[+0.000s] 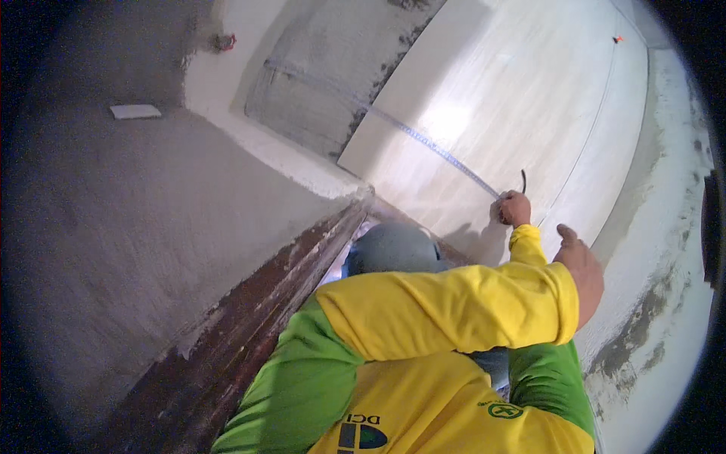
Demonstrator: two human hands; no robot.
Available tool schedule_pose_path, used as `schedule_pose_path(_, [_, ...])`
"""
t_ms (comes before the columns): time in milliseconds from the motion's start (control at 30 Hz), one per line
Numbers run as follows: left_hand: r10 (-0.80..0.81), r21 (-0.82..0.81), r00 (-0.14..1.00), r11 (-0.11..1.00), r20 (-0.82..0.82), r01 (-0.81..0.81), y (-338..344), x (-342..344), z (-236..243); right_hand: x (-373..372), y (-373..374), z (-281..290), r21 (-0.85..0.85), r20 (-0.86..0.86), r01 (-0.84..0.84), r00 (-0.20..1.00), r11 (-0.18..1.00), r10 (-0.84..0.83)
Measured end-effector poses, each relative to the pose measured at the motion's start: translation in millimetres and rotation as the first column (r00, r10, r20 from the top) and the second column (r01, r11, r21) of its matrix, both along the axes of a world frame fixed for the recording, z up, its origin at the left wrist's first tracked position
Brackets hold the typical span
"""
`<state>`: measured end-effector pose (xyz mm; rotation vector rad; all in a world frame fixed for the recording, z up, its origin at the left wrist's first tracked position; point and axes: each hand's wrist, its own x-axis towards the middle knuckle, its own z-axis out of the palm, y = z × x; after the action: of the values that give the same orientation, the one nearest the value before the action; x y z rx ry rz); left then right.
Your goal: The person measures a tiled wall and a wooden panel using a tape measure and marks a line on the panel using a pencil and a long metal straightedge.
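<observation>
My right hand point(514, 208) is closed on a tape measure, mostly hidden in my fingers, with a black curved strap or strip point(523, 178) sticking up. The extended blade point(435, 144) runs diagonally across a large cream panel point(476, 83) and onto a rough grey cement area point(302, 106). My left hand point(581, 276), at the end of a yellow sleeve crossing my chest, is near the panel's right part with its index finger extended; I see nothing in it. A rounded grey form point(389, 250), unclear, lies beyond my left forearm.
Grey plastered surfaces point(128, 212) fill the left, with a small white piece point(136, 111) and a red fitting point(227, 41). A dark brown strip point(227, 333) runs diagonally at lower left. A stained pale edge point(650, 318) bounds the right. A small red item point(618, 38) sits top right.
</observation>
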<state>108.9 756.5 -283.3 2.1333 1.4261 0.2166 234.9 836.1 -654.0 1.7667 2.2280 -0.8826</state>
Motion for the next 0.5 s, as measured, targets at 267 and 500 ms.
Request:
schedule_pose_path(267, [0.018,0.088,1.0,0.996,0.005,-0.018,1.1,-1.8,-6.3,13.1,12.0,-21.6,0.003,-0.096,0.047,0.994,0.999,-0.046])
schedule_pose_path(500, [0.007,0.116,1.0,0.993,0.013,-0.008,2.3,-3.3,-7.8,22.3,41.2,0.8,-0.045,-0.029,-0.018,0.999,0.999,0.016])
